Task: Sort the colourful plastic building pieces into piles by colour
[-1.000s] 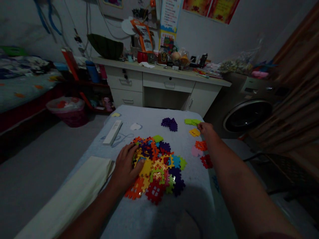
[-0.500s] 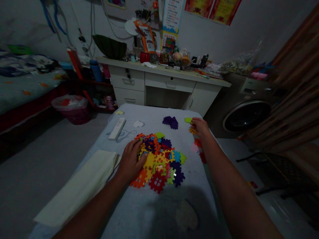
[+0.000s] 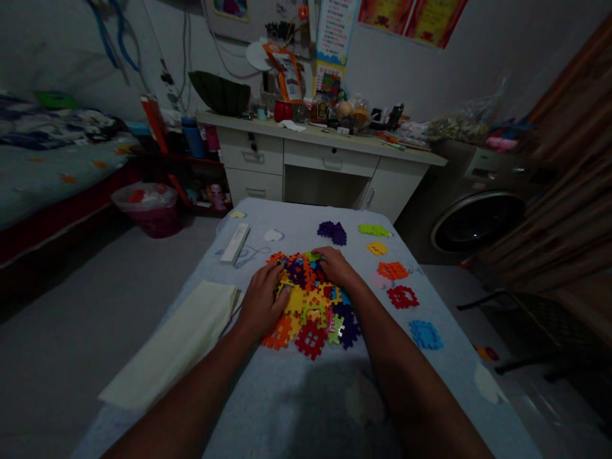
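Note:
A mixed pile of plastic interlocking tiles [image 3: 313, 306], many with notched edges, lies in the middle of the cloth-covered table. My left hand [image 3: 262, 301] rests against the pile's left side, its thumb and fingers apart. At the pile's back edge my right hand [image 3: 335, 265] has its fingertips on a lime-green tile [image 3: 313, 256]. To the right and behind lie sorted groups: purple tiles [image 3: 333, 232], lime-green tiles [image 3: 373, 230], yellow tiles [image 3: 377, 248], orange tiles [image 3: 393, 271], red tiles [image 3: 402, 296] and blue tiles [image 3: 425, 335].
A narrow white box [image 3: 235, 243] and a folded cream cloth [image 3: 174, 344] lie on the table's left side. Beyond stands a cluttered white desk [image 3: 329, 156], with a washing machine [image 3: 473, 204] to its right. A waste bin [image 3: 148, 207] is on the floor at left.
My right hand has moved from the lime-green group at the far right back to the pile, uncovering the sorted groups. My left hand stays at the pile. The view has shifted slightly.

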`<action>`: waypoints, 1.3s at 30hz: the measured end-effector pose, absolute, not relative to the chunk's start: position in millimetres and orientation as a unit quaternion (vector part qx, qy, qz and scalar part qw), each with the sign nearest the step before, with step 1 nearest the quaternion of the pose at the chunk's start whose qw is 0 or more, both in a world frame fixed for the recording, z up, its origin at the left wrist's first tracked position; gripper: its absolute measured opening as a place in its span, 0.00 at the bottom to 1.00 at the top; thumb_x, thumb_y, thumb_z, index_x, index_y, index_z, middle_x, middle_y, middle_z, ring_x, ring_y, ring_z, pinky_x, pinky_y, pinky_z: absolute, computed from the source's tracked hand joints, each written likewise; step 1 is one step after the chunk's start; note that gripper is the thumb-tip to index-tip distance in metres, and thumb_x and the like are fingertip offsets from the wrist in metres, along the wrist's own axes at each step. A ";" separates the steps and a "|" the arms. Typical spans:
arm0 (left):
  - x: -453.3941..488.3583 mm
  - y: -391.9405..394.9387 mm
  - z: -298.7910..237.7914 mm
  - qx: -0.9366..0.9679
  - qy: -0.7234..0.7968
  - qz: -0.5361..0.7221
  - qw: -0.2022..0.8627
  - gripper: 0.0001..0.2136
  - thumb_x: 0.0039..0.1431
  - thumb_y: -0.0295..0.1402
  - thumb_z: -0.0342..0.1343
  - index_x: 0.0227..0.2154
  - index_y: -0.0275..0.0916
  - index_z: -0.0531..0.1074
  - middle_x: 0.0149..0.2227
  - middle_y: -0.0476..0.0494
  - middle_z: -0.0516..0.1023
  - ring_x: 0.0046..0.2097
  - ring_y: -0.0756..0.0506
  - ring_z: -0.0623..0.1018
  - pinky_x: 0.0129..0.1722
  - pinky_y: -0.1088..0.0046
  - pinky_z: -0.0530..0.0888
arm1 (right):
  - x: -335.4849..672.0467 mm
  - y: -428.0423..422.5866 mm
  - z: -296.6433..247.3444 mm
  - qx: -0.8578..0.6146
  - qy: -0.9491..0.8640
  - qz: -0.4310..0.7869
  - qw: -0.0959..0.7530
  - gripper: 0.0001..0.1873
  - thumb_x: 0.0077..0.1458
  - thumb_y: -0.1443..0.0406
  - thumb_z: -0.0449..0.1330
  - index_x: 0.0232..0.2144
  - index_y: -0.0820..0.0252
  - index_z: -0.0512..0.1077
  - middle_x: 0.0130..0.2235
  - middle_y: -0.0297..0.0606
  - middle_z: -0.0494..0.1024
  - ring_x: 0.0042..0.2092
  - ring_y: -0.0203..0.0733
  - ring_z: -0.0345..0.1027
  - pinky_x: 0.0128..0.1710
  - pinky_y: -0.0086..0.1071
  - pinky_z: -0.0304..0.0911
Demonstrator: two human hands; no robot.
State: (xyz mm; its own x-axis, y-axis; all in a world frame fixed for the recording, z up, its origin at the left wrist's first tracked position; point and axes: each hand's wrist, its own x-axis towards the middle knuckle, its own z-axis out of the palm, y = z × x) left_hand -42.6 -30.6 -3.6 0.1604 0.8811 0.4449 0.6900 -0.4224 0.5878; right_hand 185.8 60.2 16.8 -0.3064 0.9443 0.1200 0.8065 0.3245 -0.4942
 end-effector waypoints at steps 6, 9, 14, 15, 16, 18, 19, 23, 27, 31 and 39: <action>-42.3 -31.3 -1.8 0.751 0.522 0.383 0.126 0.22 0.62 0.39 0.49 0.57 0.38 0.65 0.58 0.34 0.67 0.61 0.36 0.66 0.61 0.49 0.65 | 184.9 58.4 12.3 -0.559 -0.790 0.154 0.198 0.16 0.54 0.73 0.56 0.44 0.57 0.76 0.46 0.43 0.76 0.50 0.45 0.66 0.54 0.38 0.58; -42.5 -32.0 -0.8 0.753 0.522 0.380 0.128 0.23 0.62 0.39 0.49 0.58 0.38 0.65 0.58 0.34 0.67 0.61 0.36 0.66 0.61 0.49 0.65 | 187.6 55.2 14.0 -0.558 -0.788 0.152 0.212 0.12 0.56 0.71 0.57 0.41 0.58 0.77 0.42 0.42 0.76 0.47 0.44 0.66 0.51 0.37 0.59; -43.2 -32.1 -1.1 0.750 0.525 0.382 0.130 0.23 0.62 0.39 0.50 0.59 0.41 0.64 0.59 0.36 0.65 0.62 0.36 0.66 0.62 0.50 0.65 | 197.4 53.1 18.6 -0.547 -0.765 0.172 0.294 0.08 0.56 0.70 0.56 0.35 0.59 0.76 0.40 0.40 0.76 0.45 0.42 0.67 0.49 0.35 0.60; -43.2 -32.2 -0.7 0.747 0.527 0.383 0.131 0.23 0.61 0.39 0.50 0.59 0.41 0.65 0.60 0.35 0.65 0.62 0.35 0.65 0.62 0.50 0.64 | 199.5 53.6 19.3 -0.551 -0.750 0.183 0.317 0.08 0.56 0.70 0.56 0.35 0.59 0.75 0.39 0.39 0.76 0.44 0.42 0.68 0.48 0.34 0.61; -43.1 -32.3 0.0 0.744 0.530 0.386 0.130 0.23 0.61 0.39 0.50 0.58 0.41 0.65 0.60 0.35 0.64 0.62 0.35 0.65 0.62 0.49 0.64 | 201.6 54.4 19.7 -0.556 -0.734 0.195 0.339 0.08 0.55 0.69 0.55 0.35 0.59 0.75 0.38 0.38 0.77 0.42 0.41 0.69 0.46 0.34 0.62; -43.0 -32.5 1.4 0.736 0.538 0.392 0.123 0.23 0.60 0.40 0.51 0.57 0.40 0.66 0.60 0.35 0.63 0.63 0.34 0.64 0.63 0.47 0.63 | 205.0 56.6 19.8 -0.562 -0.704 0.220 0.375 0.08 0.55 0.66 0.55 0.35 0.59 0.74 0.35 0.35 0.77 0.39 0.40 0.69 0.42 0.33 0.63; -42.9 -32.6 2.1 0.733 0.542 0.394 0.120 0.23 0.59 0.40 0.52 0.57 0.40 0.66 0.60 0.35 0.63 0.63 0.33 0.63 0.63 0.46 0.62 | 206.5 57.8 19.4 -0.562 -0.692 0.231 0.390 0.08 0.55 0.65 0.55 0.34 0.59 0.74 0.34 0.34 0.77 0.37 0.40 0.70 0.41 0.33 0.63; -43.0 -32.5 2.2 0.724 0.554 0.393 0.122 0.24 0.60 0.43 0.51 0.57 0.40 0.66 0.61 0.34 0.61 0.64 0.32 0.62 0.62 0.44 0.62 | 211.6 62.5 18.8 -0.559 -0.637 0.287 0.446 0.09 0.52 0.65 0.55 0.35 0.59 0.73 0.29 0.33 0.76 0.33 0.39 0.71 0.35 0.31 0.64; -43.8 -31.3 -1.0 0.728 0.552 0.387 0.127 0.25 0.62 0.46 0.49 0.58 0.40 0.65 0.62 0.34 0.60 0.64 0.33 0.61 0.63 0.45 0.61 | 223.1 67.3 27.6 -0.547 -0.574 0.366 0.487 0.11 0.48 0.64 0.58 0.37 0.59 0.71 0.23 0.28 0.72 0.26 0.35 0.69 0.24 0.26 0.59; -44.9 -30.0 -3.9 0.734 0.549 0.383 0.115 0.26 0.61 0.47 0.50 0.58 0.39 0.65 0.62 0.33 0.60 0.64 0.32 0.61 0.63 0.44 0.61 | 246.6 80.0 44.1 -0.552 -0.510 0.386 0.535 0.09 0.45 0.65 0.61 0.32 0.60 0.69 0.22 0.27 0.72 0.24 0.34 0.69 0.21 0.23 0.57; -45.7 -30.2 -5.2 0.742 0.541 0.382 0.107 0.26 0.61 0.46 0.50 0.58 0.39 0.65 0.61 0.32 0.61 0.64 0.31 0.61 0.62 0.42 0.61 | 311.0 122.6 59.9 -0.651 -0.338 0.333 0.592 0.08 0.47 0.75 0.59 0.27 0.60 0.66 0.21 0.28 0.70 0.22 0.30 0.67 0.20 0.21 0.62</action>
State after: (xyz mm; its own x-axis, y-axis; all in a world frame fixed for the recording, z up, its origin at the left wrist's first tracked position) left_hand -45.7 -30.2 -5.2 0.1228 0.8839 0.4513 0.7209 -0.3919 0.5716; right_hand 311.0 122.6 59.9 0.5491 0.8350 -0.0344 0.0455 -0.0710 -0.9964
